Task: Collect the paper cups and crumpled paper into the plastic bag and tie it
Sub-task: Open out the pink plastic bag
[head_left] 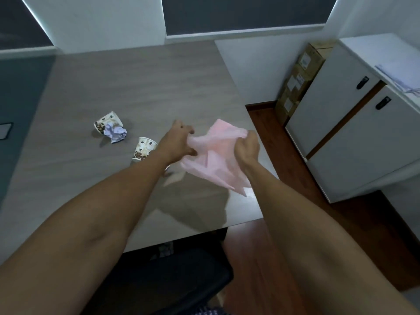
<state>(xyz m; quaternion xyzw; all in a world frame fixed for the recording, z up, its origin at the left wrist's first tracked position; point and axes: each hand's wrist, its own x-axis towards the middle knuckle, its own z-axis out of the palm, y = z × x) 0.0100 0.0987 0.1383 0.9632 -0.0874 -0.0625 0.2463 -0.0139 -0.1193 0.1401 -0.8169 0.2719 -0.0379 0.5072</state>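
Both grips, left hand (179,143) and right hand (246,147), clenched on pink plastic bag (216,160), long axis slanting down-right.

Grey wood-grain table (141,87) fills centre, set vs. white wall (102,19) w/ two dark window panes (245,12) above a pale sill. Floor (295,223) reddish-brown wood laminate, right side. White cabinet (345,133), two black door handles, stands right; papers on top. Cardboard boxes (297,80) stacked btwn cabinet and wall. Black chair (172,276) tucked at table's near edge. Lighting dim, cool.
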